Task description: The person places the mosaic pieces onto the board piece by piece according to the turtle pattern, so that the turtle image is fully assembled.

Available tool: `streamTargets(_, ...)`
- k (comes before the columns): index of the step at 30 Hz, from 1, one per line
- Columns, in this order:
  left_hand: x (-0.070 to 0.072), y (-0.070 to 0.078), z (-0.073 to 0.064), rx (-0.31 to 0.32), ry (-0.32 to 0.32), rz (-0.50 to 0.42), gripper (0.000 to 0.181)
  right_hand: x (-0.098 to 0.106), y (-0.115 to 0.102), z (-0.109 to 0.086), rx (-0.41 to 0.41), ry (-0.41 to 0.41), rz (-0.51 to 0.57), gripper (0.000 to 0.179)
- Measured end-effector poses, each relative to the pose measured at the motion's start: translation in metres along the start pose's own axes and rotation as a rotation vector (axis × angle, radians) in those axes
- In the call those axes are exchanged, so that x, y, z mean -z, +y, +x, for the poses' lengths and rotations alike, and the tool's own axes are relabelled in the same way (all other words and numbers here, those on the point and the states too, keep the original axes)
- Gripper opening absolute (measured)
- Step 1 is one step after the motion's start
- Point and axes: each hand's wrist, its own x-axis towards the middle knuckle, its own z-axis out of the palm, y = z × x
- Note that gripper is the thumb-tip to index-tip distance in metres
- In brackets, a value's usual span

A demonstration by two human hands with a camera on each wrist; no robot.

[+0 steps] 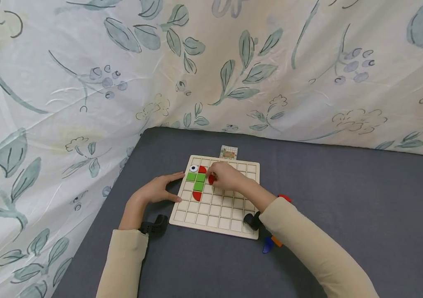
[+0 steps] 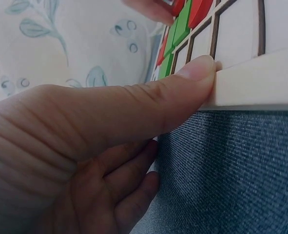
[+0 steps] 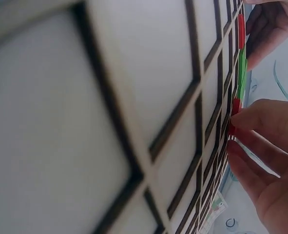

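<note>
The right hand [image 1: 226, 176] reaches in from the five o'clock side of the wooden grid board [image 1: 234, 215], forearm laid diagonally across the board's lower right cells, wrist slightly bent. Its fingers curl down and pinch a small red piece [image 1: 211, 179] (the right wrist view shows thumb and fingertips closed on its edge), holding it against the grid just to the three o'clock side of the green squares [image 1: 195, 177].

The left hand [image 1: 157, 190] lies at the board's nine o'clock edge, palm down on the grey surface [image 1: 345, 198], fingers stretched nearly straight and grasping nothing. The index finger points along the board's upper left part toward the white eye piece [image 1: 193, 168]; the thumb presses flat against the board's side rim [image 2: 251, 83], as the left wrist view shows.

A red half-round [image 1: 197, 195] sits at six o'clock from the green column, another red piece [image 1: 202, 169] beside the eye. A small picture card [image 1: 228, 152] rests at the board's twelve o'clock edge. Loose blue and orange pieces [image 1: 270, 243] lie off the five o'clock corner, partly under the right sleeve [image 1: 308, 248].
</note>
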Motion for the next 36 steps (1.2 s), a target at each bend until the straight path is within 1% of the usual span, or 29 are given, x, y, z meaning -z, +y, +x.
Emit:
streamTargets(5,0.0004,0.0003,0.0002,0.006,0.002,-0.001,0.084,0.0001,0.002,0.0004,0.021,0.026,-0.008,0.023)
streamTargets(11,0.0008,0.0008,0.0002,0.011,0.0,0.0,0.084,-0.0005,0.0028,0.001,-0.006,0.029,-0.009,0.019)
streamTargets(21,0.0007,-0.0001,0.0007,0.001,-0.001,0.005,0.084,-0.0003,0.0011,-0.0004,-0.012,0.046,-0.035,0.018)
streamTargets(27,0.0006,0.0007,0.0014,-0.001,0.0,0.002,0.084,0.0003,0.0001,-0.0012,-0.056,0.02,-0.027,0.024)
streamTargets(36,0.0011,0.0022,-0.0003,0.0,0.006,0.006,0.084,0.0047,-0.0016,-0.0055,-0.091,-0.013,0.003,0.031)
